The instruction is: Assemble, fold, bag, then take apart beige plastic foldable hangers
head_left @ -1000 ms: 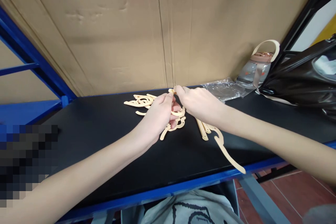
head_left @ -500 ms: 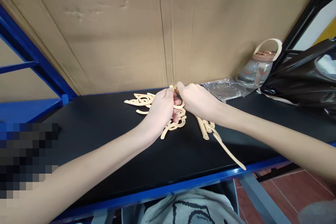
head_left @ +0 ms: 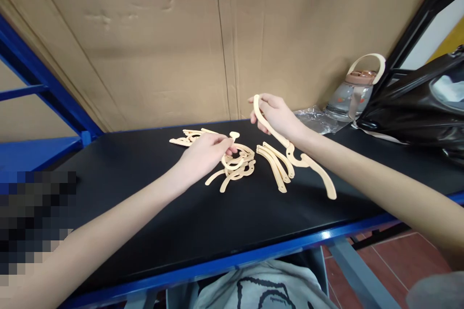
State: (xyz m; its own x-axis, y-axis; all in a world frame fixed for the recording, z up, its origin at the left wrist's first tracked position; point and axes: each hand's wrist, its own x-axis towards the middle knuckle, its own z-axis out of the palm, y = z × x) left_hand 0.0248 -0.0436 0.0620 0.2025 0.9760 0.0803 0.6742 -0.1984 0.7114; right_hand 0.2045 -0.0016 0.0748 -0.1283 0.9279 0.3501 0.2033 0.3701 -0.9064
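Observation:
In my right hand [head_left: 275, 112], raised above the table, is a cream folding clothes hanger [head_left: 310, 160]. One curved arm runs up across my fingers; a centre piece and a second arm hang down to the right, beneath my forearm. My left hand [head_left: 208, 154] pinches a small cream hanger hook [head_left: 234, 167] over a pile of curved hanger pieces [head_left: 250, 168]. Part of that pile is hidden by the hook and fingers. Between my hands and nearer me, several loose hanger arms [head_left: 277, 166] lie side by side. More hanger parts [head_left: 183, 140] lie beyond my left hand.
The black tabletop [head_left: 174, 231] has a blue metal edge [head_left: 253, 259]. Cardboard [head_left: 152, 58] stands behind it. At the back right are clear plastic wrap [head_left: 315, 119], a water bottle [head_left: 350, 99] with a carrying loop, and a black bag [head_left: 409, 101].
My hands have moved apart from where they met. The right one has lifted with the hanger, raising its arm; the left has drawn back left and nearer with the hook.

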